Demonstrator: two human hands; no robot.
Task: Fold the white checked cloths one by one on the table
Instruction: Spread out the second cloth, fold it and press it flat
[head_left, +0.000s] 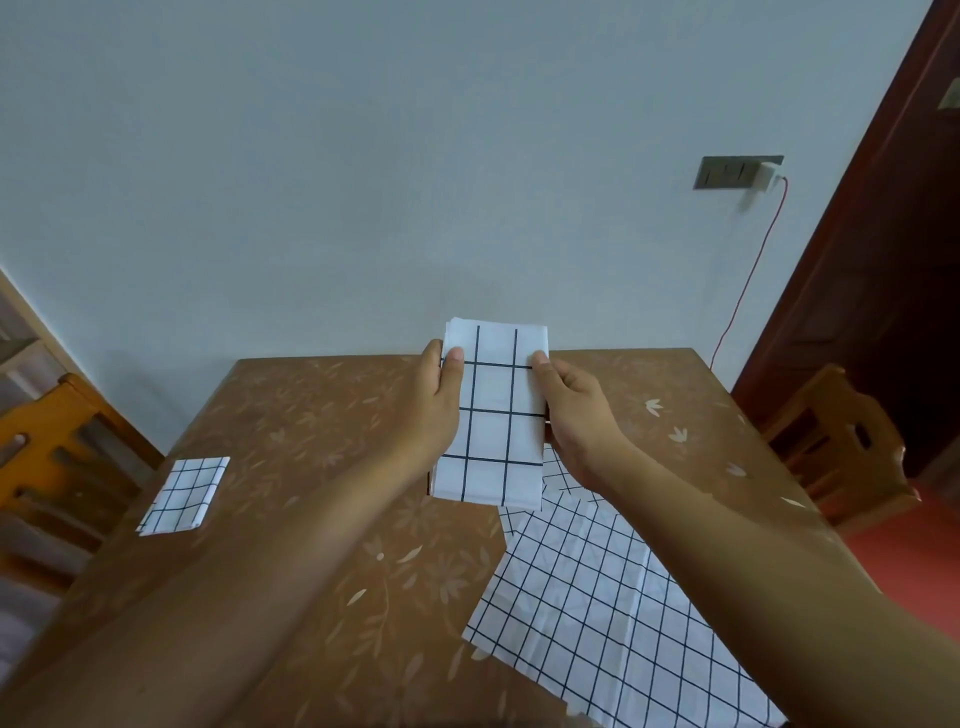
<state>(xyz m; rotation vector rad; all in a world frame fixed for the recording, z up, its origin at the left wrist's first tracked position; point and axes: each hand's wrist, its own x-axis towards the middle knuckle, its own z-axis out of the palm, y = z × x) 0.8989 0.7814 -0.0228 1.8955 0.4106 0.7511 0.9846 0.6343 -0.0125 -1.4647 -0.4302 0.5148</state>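
I hold a folded white checked cloth (493, 415) up in the air above the brown table (322, 426). My left hand (439, 405) grips its left edge and my right hand (571, 415) grips its right edge, thumbs on the front. It is a narrow rectangle of several layers. A second folded checked cloth (184, 496) lies flat near the table's left edge. Unfolded checked cloth (597, 597) is spread on the table at the lower right, partly under my right forearm.
The table stands against a pale blue wall. Wooden chairs stand at the left (47, 457) and the right (841, 441). A wall socket (737, 172) with a white charger and red cable is at the upper right, beside a dark wooden door frame (883, 208).
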